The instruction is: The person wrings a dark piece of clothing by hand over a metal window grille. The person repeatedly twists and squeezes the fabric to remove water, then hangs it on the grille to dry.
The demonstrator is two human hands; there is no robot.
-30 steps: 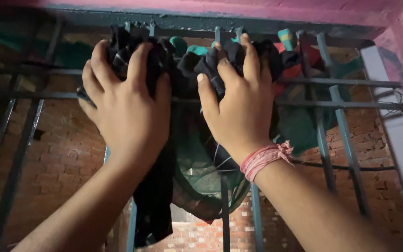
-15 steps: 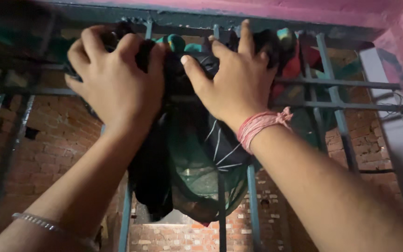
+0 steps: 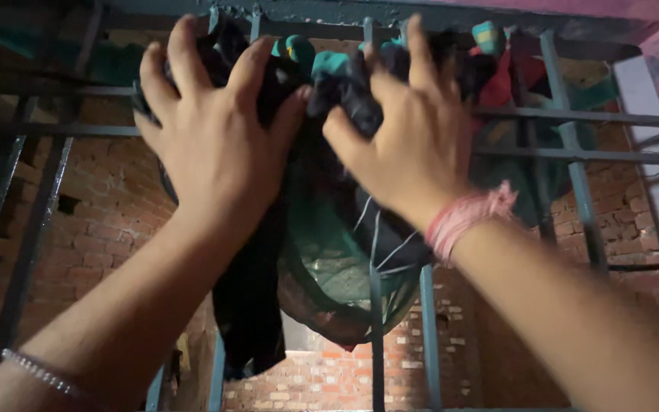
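We reach up with both arms, our left hand (image 3: 211, 149) and our right hand (image 3: 409, 145) each clutching the dark cloth (image 3: 329, 114) bunched high against the window bars (image 3: 573, 145), its black and green folds hanging down between our wrists before the brick wall (image 3: 101, 221).

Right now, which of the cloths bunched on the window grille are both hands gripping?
The dark black cloth at top centre, under the left hand and right hand; the red cloth sits untouched to the right.
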